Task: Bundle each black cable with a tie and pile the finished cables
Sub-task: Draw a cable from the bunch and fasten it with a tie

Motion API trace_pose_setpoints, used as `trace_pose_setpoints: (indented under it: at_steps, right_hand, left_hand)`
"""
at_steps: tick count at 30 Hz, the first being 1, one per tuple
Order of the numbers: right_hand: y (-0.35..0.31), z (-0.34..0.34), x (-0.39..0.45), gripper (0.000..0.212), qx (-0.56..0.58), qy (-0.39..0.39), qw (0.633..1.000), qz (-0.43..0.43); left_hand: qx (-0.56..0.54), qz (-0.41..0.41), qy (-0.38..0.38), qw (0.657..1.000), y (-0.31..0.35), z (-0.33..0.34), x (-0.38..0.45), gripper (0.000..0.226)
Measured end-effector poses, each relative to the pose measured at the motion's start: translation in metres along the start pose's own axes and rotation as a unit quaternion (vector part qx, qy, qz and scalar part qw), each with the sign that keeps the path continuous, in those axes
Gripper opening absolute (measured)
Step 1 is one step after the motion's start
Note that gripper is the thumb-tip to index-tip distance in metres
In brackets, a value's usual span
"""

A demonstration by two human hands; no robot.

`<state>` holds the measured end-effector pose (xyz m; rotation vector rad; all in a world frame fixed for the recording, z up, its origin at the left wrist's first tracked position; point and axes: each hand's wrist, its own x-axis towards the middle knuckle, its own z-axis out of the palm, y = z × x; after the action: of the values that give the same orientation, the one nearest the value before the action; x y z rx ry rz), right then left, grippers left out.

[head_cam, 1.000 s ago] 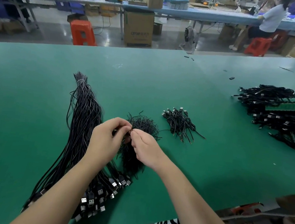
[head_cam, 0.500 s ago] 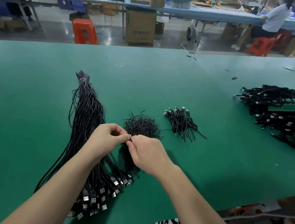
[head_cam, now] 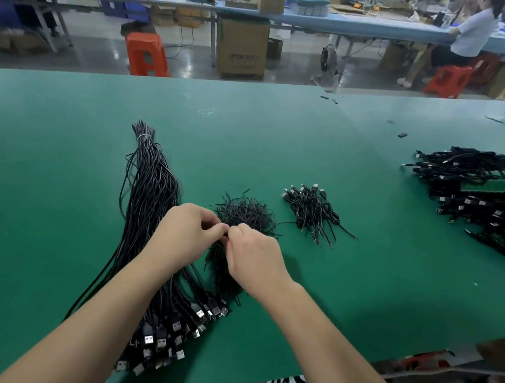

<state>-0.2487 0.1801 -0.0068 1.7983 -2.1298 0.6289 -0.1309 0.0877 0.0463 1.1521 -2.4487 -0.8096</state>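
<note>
A long bundle of black USB cables (head_cam: 149,200) lies on the green table (head_cam: 65,150), plugs toward me. A heap of short black ties (head_cam: 246,213) sits just right of it. My left hand (head_cam: 184,235) and my right hand (head_cam: 254,258) meet fingertip to fingertip above the near part of the tie heap, both pinching something thin and black between them, too small to tell apart. A small pile of tied cables (head_cam: 312,210) lies further right.
A large tangle of black cables with green boards (head_cam: 483,196) fills the right edge of the table. Small black bits (head_cam: 402,134) lie far right. Beyond the table are an orange stool (head_cam: 145,53), a cardboard box (head_cam: 241,50) and a seated person (head_cam: 469,36).
Both hands stayed together over the tie heap, shifting slightly toward me while the fingers worked at the thin black piece. The piles have not moved.
</note>
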Motion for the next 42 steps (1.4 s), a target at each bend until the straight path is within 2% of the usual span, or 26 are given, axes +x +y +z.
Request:
trace_pose_setpoints:
  at_steps: [4,8,12,14,16,18,19,20,22,23,24,26,27,30,32,34,37,40,42]
  right_hand:
    - [-0.002,0.002,0.0,0.013,0.01,-0.009,1.0,0.018]
    - [-0.004,0.003,0.002,0.025,-0.001,0.002,0.999,0.037]
    - [-0.006,0.005,0.003,0.032,0.027,0.032,0.997,0.067]
    - [-0.007,0.008,0.002,0.029,0.04,0.039,0.995,0.079]
    - [-0.005,0.009,0.003,0.015,0.059,-0.007,0.993,0.107]
    - [-0.002,0.004,0.007,0.014,0.138,-0.108,0.972,0.158]
    - [0.0,0.0,0.01,0.019,0.23,-0.158,0.939,0.202]
    - [0.004,-0.005,0.013,0.021,0.358,-0.197,0.878,0.248]
    - [0.012,-0.015,0.016,0.021,0.603,-0.249,0.697,0.299]
    - [0.018,-0.018,0.016,0.02,0.677,-0.27,0.615,0.3]
    - [0.023,-0.021,0.016,0.017,0.721,-0.287,0.558,0.295]
    - [0.03,-0.022,0.016,0.014,0.757,-0.302,0.493,0.304]
    - [0.031,-0.02,0.016,0.02,0.761,-0.298,0.478,0.322]
    - [0.029,-0.015,0.016,0.021,0.754,-0.273,0.477,0.36]
    - [0.028,-0.012,0.015,0.014,0.761,-0.25,0.475,0.365]
    - [0.028,-0.012,0.016,0.019,0.766,-0.226,0.476,0.369]
    - [0.028,-0.011,0.016,0.033,0.757,-0.216,0.49,0.375]
    - [0.027,-0.011,0.016,0.031,0.749,-0.216,0.497,0.381]
    - [0.028,-0.011,0.015,0.028,0.746,-0.219,0.5,0.383]
  left_hand:
    - [0.117,0.018,0.031,0.992,0.008,0.006,-0.002,0.018]
    - [0.291,0.075,0.079,0.951,0.014,0.017,-0.007,0.017]
    - [0.34,0.104,0.07,0.932,0.018,0.024,-0.009,0.02]
    - [0.345,0.126,0.071,0.927,0.019,0.024,-0.008,0.016]
    - [0.342,0.145,0.074,0.925,0.019,0.023,-0.008,0.012]
    - [0.339,0.189,0.081,0.918,0.015,0.021,-0.007,0.018]
    - [0.34,0.216,0.097,0.91,0.013,0.021,-0.007,0.024]
    - [0.336,0.24,0.118,0.903,0.01,0.02,-0.006,0.028]
    - [0.304,0.276,0.147,0.9,0.003,0.019,-0.005,0.028]
    - [0.284,0.291,0.158,0.9,0.001,0.018,-0.004,0.024]
    - [0.265,0.304,0.168,0.899,-0.003,0.019,-0.004,0.018]
    - [0.235,0.32,0.182,0.9,-0.007,0.019,-0.006,0.006]
    - [0.224,0.326,0.191,0.899,-0.008,0.019,-0.008,0.013]
    - [0.208,0.353,0.204,0.889,-0.009,0.021,-0.01,0.017]
    - [0.199,0.353,0.201,0.892,-0.009,0.022,-0.01,0.014]
    - [0.188,0.344,0.198,0.898,-0.011,0.021,-0.009,0.013]
    - [0.148,0.301,0.189,0.923,-0.011,0.02,-0.012,0.011]
    - [0.101,0.268,0.154,0.946,-0.01,0.018,-0.013,0.001]
    - [0.086,0.26,0.129,0.953,-0.01,0.017,-0.013,0.005]
